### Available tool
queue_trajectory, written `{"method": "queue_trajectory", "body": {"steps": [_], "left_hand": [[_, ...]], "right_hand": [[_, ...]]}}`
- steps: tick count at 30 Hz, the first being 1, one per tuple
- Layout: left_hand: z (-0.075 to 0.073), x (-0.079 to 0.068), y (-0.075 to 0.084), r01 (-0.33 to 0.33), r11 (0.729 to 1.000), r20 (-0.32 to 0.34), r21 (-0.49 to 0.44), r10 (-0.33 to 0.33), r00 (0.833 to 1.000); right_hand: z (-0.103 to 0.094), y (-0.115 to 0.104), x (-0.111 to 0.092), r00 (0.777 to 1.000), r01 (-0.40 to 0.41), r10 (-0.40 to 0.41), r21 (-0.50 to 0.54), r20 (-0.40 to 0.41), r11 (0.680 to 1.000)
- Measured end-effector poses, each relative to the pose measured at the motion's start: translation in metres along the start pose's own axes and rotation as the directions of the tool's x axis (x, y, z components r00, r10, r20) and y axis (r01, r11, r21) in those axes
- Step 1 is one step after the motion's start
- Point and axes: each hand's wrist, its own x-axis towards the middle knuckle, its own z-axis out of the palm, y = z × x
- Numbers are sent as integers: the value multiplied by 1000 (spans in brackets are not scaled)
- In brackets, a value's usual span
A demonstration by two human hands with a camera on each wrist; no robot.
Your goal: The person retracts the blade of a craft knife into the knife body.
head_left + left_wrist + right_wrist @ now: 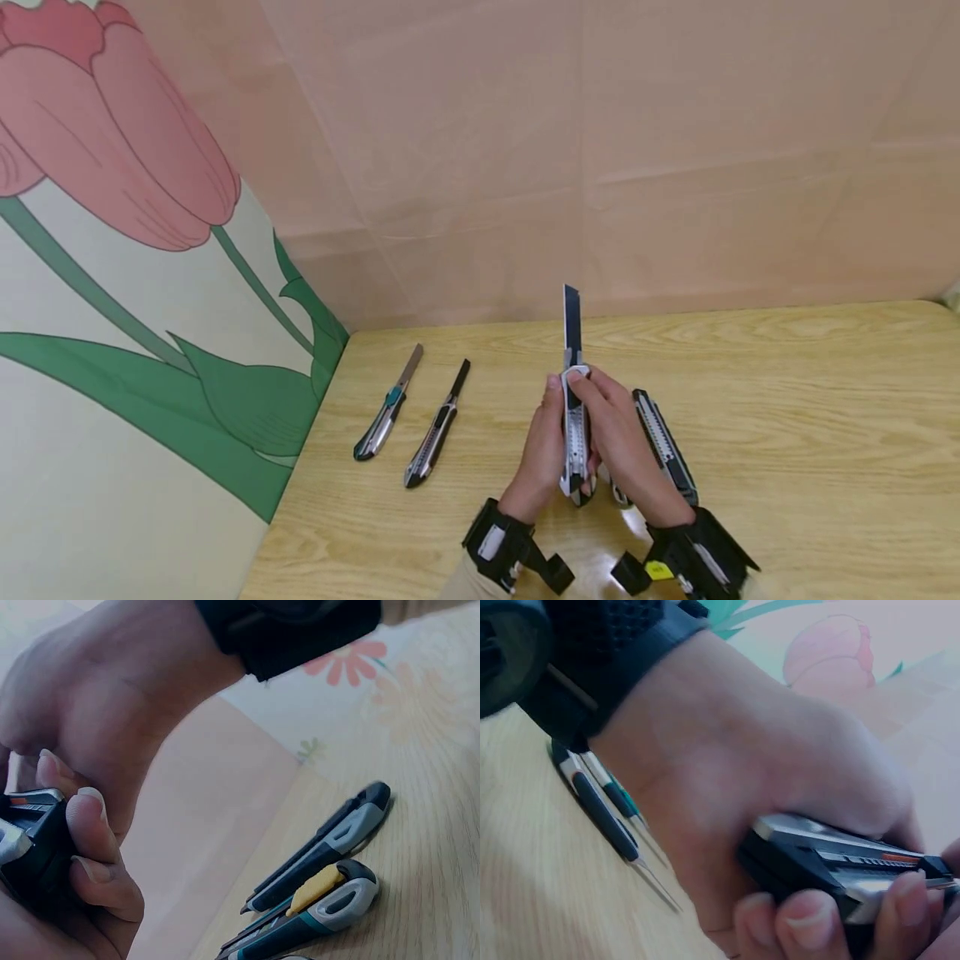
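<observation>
Both hands grip one silver and black utility knife (576, 437), held upright over the table with its long dark blade extended away from the body. My left hand (538, 454) wraps it from the left; in the left wrist view, curled fingers (97, 847) lie against its black body. The right hand (622, 437) holds from the other side, its thumb on the slider near the blade end. In the right wrist view, fingertips (810, 922) curl round the knife's lower side.
Two utility knives, one with teal parts (382, 421) and one black and silver (433, 437), lie at left with blades extended. Right of the hands lie a dark utility knife (667, 450) and one with a yellow slider (330, 911). A curtain (465, 208) hangs behind the wooden table (810, 433).
</observation>
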Motion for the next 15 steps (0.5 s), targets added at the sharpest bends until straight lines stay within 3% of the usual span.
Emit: {"method": "queue_trajectory", "body": {"steps": [15], "left_hand": [[0,-1,2,16,1000,-23,-2,-16,1000]], "right_hand": [[1,-4,-1,1000,14,-13,-57,18,998]]}}
